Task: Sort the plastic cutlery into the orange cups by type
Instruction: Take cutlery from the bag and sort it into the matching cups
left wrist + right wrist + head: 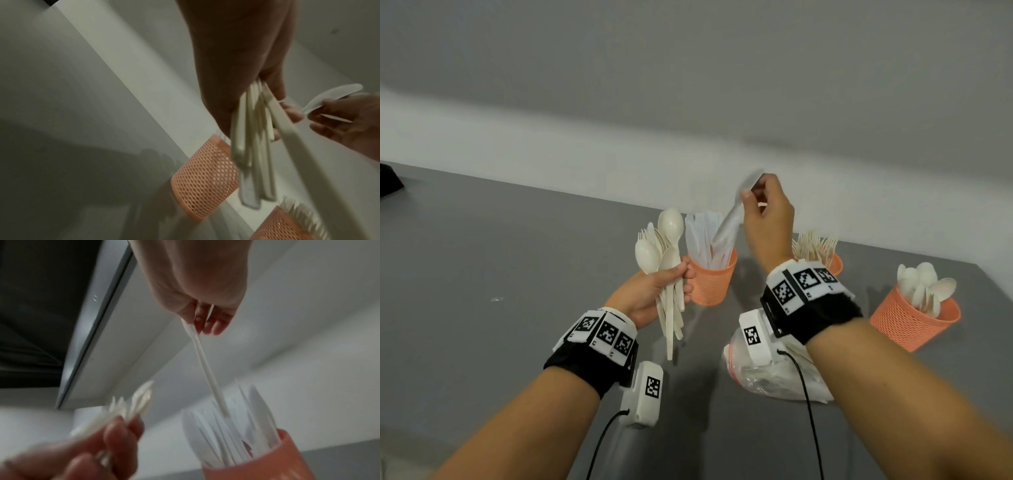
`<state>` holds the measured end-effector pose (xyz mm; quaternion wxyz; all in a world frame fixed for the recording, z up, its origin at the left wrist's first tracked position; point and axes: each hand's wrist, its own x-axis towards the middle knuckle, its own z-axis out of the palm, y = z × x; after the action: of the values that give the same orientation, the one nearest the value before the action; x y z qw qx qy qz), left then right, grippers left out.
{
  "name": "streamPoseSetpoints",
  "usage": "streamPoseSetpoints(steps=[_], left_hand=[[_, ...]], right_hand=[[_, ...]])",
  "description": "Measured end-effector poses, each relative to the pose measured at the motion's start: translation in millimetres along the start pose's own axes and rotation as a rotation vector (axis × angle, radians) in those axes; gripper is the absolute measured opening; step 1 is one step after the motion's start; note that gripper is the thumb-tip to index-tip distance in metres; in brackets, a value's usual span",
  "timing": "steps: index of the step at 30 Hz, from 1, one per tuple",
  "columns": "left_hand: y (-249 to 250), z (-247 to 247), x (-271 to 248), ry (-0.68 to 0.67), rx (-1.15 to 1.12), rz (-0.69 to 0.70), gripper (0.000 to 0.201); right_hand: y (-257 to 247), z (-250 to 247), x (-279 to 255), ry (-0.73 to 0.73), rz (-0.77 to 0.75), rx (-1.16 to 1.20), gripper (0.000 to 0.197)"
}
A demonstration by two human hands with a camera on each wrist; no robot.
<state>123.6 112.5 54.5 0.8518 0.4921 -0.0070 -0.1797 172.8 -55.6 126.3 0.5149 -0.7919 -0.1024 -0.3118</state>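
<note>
**Knife going into the knife cup, mixed bundle waiting beside it**

The right hand (768, 219) pinches a white plastic knife (729, 224) by its upper end between thumb and fingertips; directly below that grip the knife's lower end is already among the other knives standing in the knife cup (711, 281). Just beside this cup the left hand (650, 294) has its fingers wrapped round a mixed bundle (667, 270) of cream spoons and forks, bowls and tines above the grip, handles hanging below it towards the worktop (500, 257). Further out past the right wrist stand the fork cup (835, 263) and the spoon cup (914, 322); beneath the right forearm lies a clear plastic bag (774, 377).

The knife cup is crowded, so the piece may catch on a neighbour and stay propped high, or tip the light mesh cup if pushed. The knife is motion-blurred, so how deep it sits is hard to judge. The bundle is the other risk: its handles fan loosely under the grip, and one could slip out onto the worktop or into the wrong cup.
</note>
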Motion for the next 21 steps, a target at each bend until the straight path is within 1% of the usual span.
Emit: streamPoseSetpoints(steps=[2, 3, 4, 6, 8, 9, 10, 12, 13, 14, 15, 16, 17, 19, 21], left_hand=[[-1, 2, 0, -0.045, 0.022, -0.005, 0.008], [-2, 2, 0, -0.063, 0.035, -0.005, 0.010], [-3, 3, 0, -0.075, 0.048, -0.007, 0.012], [-4, 5, 0, -0.085, 0.066, -0.014, 0.014], [-4, 7, 0, -0.100, 0.077, -0.018, 0.017], [-4, 8, -1, -0.107, 0.084, -0.020, 0.018], [-4, 8, 0, -0.111, 0.099, -0.019, 0.018], [-4, 9, 1, -0.096, 0.144, -0.015, 0.016], [-4, 10, 2, -0.079, 0.167, -0.013, 0.014], [-5, 12, 3, -0.058, 0.187, -0.009, 0.013], [-5, 14, 5, -0.039, 0.206, -0.006, 0.011], [-6, 16, 6, -0.023, 0.223, -0.006, 0.009], [-6, 20, 6, -0.014, 0.242, -0.011, 0.008], [-6, 26, 6, -0.020, 0.274, -0.022, 0.012], [-6, 31, 6, -0.038, 0.293, -0.019, 0.013]], right_hand=[[15, 7, 1, -0.049, 0.014, -0.133, 0.013], [24, 12, -1, -0.111, 0.044, -0.218, 0.014], [33, 16, -5, -0.195, 0.050, -0.341, 0.016], [47, 22, -12, -0.384, -0.013, -0.620, 0.020], [49, 23, -18, -0.499, -0.042, -0.728, 0.024], [46, 22, -18, -0.512, -0.044, -0.730, 0.026], [40, 20, -18, -0.490, -0.068, -0.718, 0.028], [22, 17, -14, -0.347, -0.165, -0.616, 0.029], [11, 15, -13, -0.270, -0.219, -0.509, 0.025], [1, 14, -12, -0.233, -0.258, -0.392, 0.022], [-8, 14, -12, -0.250, -0.272, -0.292, 0.020], [-15, 15, -13, -0.302, -0.261, -0.234, 0.020], [-18, 16, -14, -0.365, -0.235, -0.216, 0.021], [-18, 15, -15, -0.457, -0.167, -0.215, 0.021], [-18, 12, -13, -0.482, -0.092, -0.153, 0.017]])
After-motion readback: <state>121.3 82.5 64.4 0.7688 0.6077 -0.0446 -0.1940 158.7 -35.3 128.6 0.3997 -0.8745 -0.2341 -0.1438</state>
